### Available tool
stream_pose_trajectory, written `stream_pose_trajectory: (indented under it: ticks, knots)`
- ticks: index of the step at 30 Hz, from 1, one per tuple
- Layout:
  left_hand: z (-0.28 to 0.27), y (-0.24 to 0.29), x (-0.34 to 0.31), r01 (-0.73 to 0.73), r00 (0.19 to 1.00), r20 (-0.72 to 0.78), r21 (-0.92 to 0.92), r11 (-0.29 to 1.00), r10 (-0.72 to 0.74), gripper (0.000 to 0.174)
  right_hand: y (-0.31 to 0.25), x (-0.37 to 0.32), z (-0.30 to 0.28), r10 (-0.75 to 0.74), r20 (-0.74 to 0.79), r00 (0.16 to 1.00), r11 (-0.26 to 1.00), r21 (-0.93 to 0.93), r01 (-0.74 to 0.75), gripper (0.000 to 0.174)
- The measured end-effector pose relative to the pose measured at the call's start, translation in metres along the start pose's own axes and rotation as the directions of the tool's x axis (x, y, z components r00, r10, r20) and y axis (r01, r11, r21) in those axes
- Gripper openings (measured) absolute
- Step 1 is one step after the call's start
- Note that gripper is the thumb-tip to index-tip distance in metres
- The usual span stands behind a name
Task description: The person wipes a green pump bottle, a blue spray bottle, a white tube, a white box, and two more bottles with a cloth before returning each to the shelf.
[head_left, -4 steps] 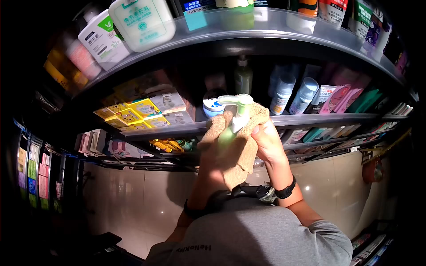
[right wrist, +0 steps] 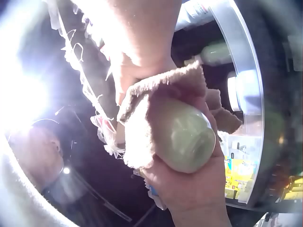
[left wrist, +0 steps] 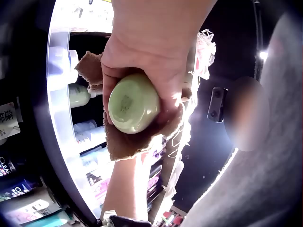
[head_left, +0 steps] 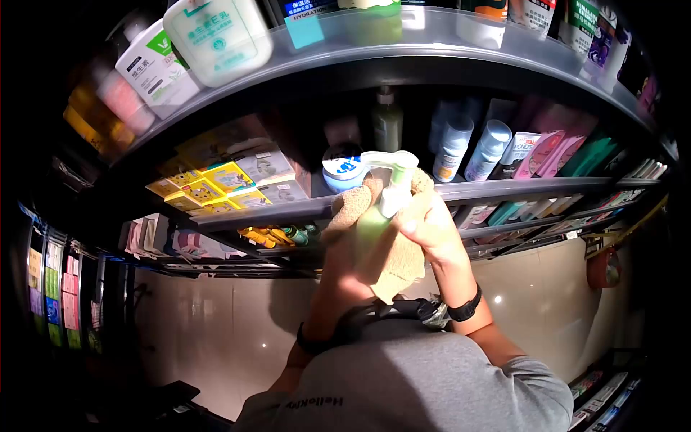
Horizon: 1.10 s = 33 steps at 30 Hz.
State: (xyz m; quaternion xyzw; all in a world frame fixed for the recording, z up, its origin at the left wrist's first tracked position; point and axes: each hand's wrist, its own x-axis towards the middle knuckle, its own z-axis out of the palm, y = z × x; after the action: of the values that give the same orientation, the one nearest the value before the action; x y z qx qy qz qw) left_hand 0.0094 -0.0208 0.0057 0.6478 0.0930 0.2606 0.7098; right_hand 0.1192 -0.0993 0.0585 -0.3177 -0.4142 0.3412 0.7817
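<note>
A pale green pump bottle [head_left: 374,227] with a white collar and light green nozzle is held upright in front of the shelves. My left hand [left wrist: 144,54] grips its lower body; in both wrist views its rounded base points at the camera. A tan, towel-like cloth [head_left: 402,266] is wrapped about the bottle, one flap hanging below and a fold showing at the left fingers. My right hand [head_left: 430,223] pinches the cloth against the bottle's upper side, just below the pump, thumb in front. In the right wrist view the cloth [right wrist: 139,135] covers most of the right fingers.
Close behind the pump runs the middle shelf's edge [head_left: 497,189], with a blue-and-white jar [head_left: 342,167], a dark green pump bottle [head_left: 387,124], yellow boxes [head_left: 227,176] and several tubes. Overhead, a shelf lip [head_left: 403,42] holds large bottles. Tiled floor [head_left: 216,317] lies below.
The bottle's pump has moved slightly right. The right hand has come further over the cloth, more of its back now showing, and the cloth's hanging flap has shifted right and changed shape.
</note>
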Motion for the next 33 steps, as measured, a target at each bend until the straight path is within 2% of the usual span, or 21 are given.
stream_pose_trajectory:
  ticks: [1, 2, 3, 4, 5, 6, 8, 12, 13, 15, 17, 19, 20, 21, 23, 24, 25, 27, 28, 30, 33]
  knots:
    - [0.007, 0.004, 0.003, 0.021, 0.985, -0.165, -0.164, 0.986, -0.048, 0.036, -0.004, -0.001, -0.002, -0.009, 0.013, 1.000, 0.999, -0.054, 0.010, 0.041]
    - [0.006, 0.012, 0.007, 0.181, 0.962, -0.126, -0.365, 0.913, -0.241, 0.045, -0.005, -0.002, -0.001, -0.009, 0.002, 1.000, 0.993, -0.119, 0.009, 0.044]
    - [0.004, 0.014, 0.007, 0.238, 0.959, -0.056, -0.368, 0.899, -0.277, 0.046, -0.007, -0.003, -0.002, -0.013, -0.010, 1.000, 0.993, -0.121, 0.012, 0.044]
    - [0.003, 0.015, 0.007, 0.202, 0.978, 0.012, -0.266, 0.943, -0.207, 0.047, -0.010, -0.004, -0.004, -0.041, -0.002, 0.999, 0.983, -0.182, 0.040, 0.045]
    - [0.001, 0.017, 0.006, 0.110, 0.991, 0.091, -0.109, 0.988, -0.100, 0.048, -0.012, -0.005, -0.005, -0.071, 0.005, 0.997, 0.969, -0.235, 0.070, 0.046]
    - [-0.001, 0.018, 0.006, 0.000, 0.988, 0.152, 0.018, 1.000, -0.003, 0.049, -0.018, -0.006, -0.004, -0.039, -0.016, 0.999, 0.968, -0.248, 0.034, 0.045]
    - [-0.002, 0.024, 0.006, -0.190, 0.960, 0.241, 0.203, 0.960, 0.139, 0.051, -0.029, -0.003, 0.001, -0.042, -0.026, 0.999, 0.982, -0.183, 0.037, 0.043]
    - [0.001, 0.041, 0.007, -0.416, 0.897, 0.338, 0.428, 0.802, 0.285, 0.056, -0.035, -0.003, 0.001, -0.044, -0.052, 0.998, 0.991, -0.129, 0.037, 0.044]
    - [0.002, 0.042, 0.007, -0.444, 0.886, 0.352, 0.449, 0.776, 0.303, 0.057, -0.037, -0.003, 0.002, -0.045, -0.054, 0.998, 0.991, -0.131, 0.038, 0.044]
    - [0.002, 0.037, 0.009, -0.494, 0.861, 0.368, 0.439, 0.750, 0.351, 0.060, -0.042, -0.002, 0.004, -0.045, -0.041, 0.998, 0.997, 0.056, 0.047, 0.047]
    - [0.000, 0.030, 0.011, -0.537, 0.833, 0.386, 0.396, 0.745, 0.396, 0.064, -0.042, -0.004, 0.002, -0.042, -0.081, 0.996, 0.995, 0.089, 0.049, 0.054]
    - [-0.003, 0.024, 0.013, -0.580, 0.793, 0.428, 0.317, 0.750, 0.433, 0.068, -0.039, -0.010, -0.014, 0.087, -0.035, 0.996, 0.979, 0.187, -0.079, 0.062]
    - [-0.004, 0.020, 0.015, -0.591, 0.773, 0.454, 0.262, 0.763, 0.443, 0.070, -0.040, -0.012, -0.018, 0.183, -0.115, 0.976, 0.976, 0.142, -0.166, 0.069]
    - [-0.004, 0.019, 0.018, -0.564, 0.768, 0.475, 0.184, 0.805, 0.429, 0.072, -0.056, -0.017, 0.011, 0.201, -0.318, 0.926, 0.965, 0.224, -0.133, 0.074]
    - [0.002, 0.014, 0.019, -0.183, 0.810, 0.553, -0.076, 0.980, 0.194, 0.085, -0.052, -0.020, 0.013, -0.035, -0.236, 0.971, 0.953, 0.285, 0.103, 0.046]
    - [0.001, 0.007, 0.013, -0.142, 0.848, 0.511, -0.040, 0.989, 0.142, 0.090, -0.049, -0.020, 0.008, -0.041, -0.211, 0.977, 0.934, 0.339, 0.112, 0.051]
    - [0.002, 0.001, 0.012, -0.090, 0.865, 0.492, -0.042, 0.995, 0.099, 0.090, -0.040, -0.018, -0.015, -0.007, -0.075, 0.997, 0.918, 0.395, 0.037, 0.058]
    - [0.007, 0.001, 0.014, 0.010, 0.879, 0.476, -0.072, 0.997, 0.025, 0.089, -0.046, -0.021, -0.015, 0.023, -0.189, 0.982, 0.955, 0.294, 0.034, 0.064]
    - [0.009, 0.002, 0.014, 0.059, 0.881, 0.474, -0.091, 0.994, -0.009, 0.089, -0.049, -0.023, -0.012, 0.021, -0.196, 0.980, 0.958, 0.285, 0.037, 0.064]
    - [0.013, 0.005, 0.015, 0.153, 0.879, 0.471, -0.123, 0.980, -0.078, 0.089, -0.055, -0.025, -0.004, 0.010, -0.354, 0.935, 0.991, 0.127, 0.037, 0.069]
    - [0.019, 0.010, 0.016, 0.231, 0.872, 0.473, -0.160, 0.960, -0.131, 0.089, -0.067, -0.025, 0.007, -0.010, -0.448, 0.894, 1.000, 0.018, 0.020, 0.071]
